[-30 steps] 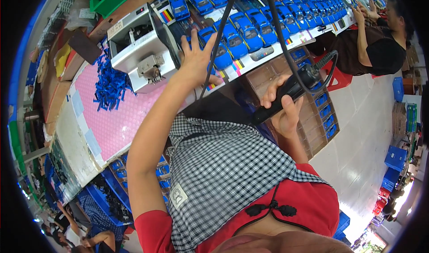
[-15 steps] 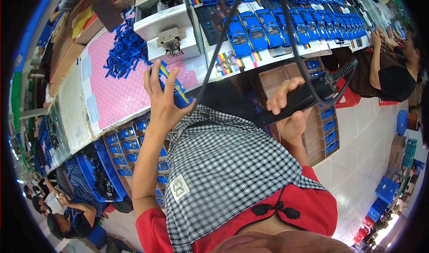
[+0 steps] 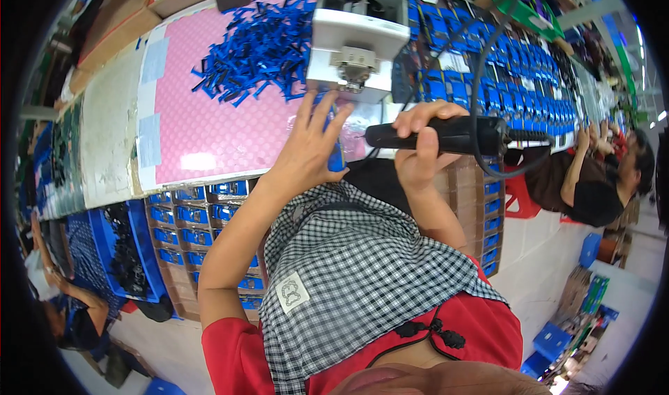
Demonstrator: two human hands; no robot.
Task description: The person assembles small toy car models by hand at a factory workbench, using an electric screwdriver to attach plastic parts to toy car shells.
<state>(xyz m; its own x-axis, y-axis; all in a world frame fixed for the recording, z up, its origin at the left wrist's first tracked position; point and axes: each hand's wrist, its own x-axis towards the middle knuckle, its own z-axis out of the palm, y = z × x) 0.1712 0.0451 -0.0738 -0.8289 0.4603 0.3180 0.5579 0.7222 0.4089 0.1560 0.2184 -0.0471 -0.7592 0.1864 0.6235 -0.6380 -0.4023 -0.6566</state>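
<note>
We see a small flat blue plastic part (image 3: 336, 159) held upright near the frame's centre, mostly hidden, only its right edge showing. Just right of it lies a long black cylindrical power tool (image 3: 446, 135), held level, tip pointing left, its black coiled cable running off its right end.

red short sleeves | black-white checked cloth | black knot button
</note>
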